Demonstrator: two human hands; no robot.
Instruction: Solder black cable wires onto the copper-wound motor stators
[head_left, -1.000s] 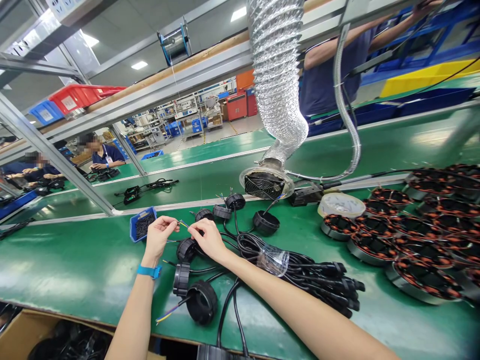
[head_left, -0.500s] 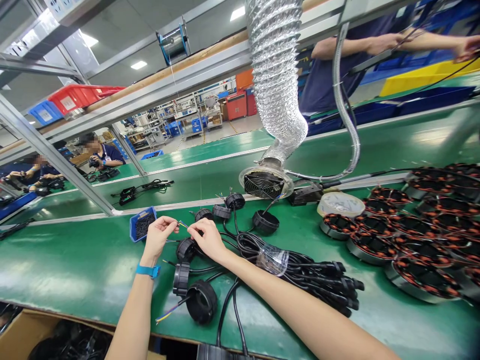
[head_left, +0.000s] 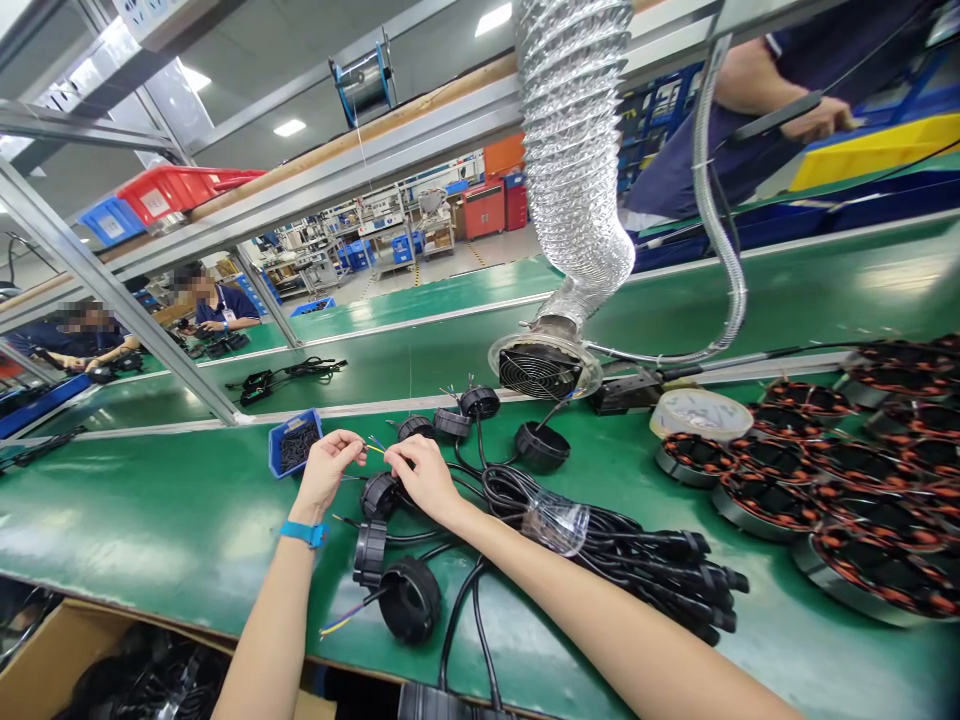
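Note:
Several thin coloured wires, yellow and blue among them, stretch between my two hands over the green bench. My right hand pinches these wires. At their tips, my left hand, with a blue wrist strap, is closed on a small dark piece too small to name surely. Round black caps on cables lie around the hands; one cap in front has its coloured wires pointing left. Behind my left hand sits a small blue bin of short black pieces.
A bundle of black cables lies under my right forearm. Several ring-shaped coils fill the right side near a tape roll. A fan on a foil duct stands behind the caps. Co-workers are across the bench.
The view has shifted slightly, so the bench appears further right. Both hands keep their pinch, with the wires between them. At upper right, a co-worker's arms have moved.

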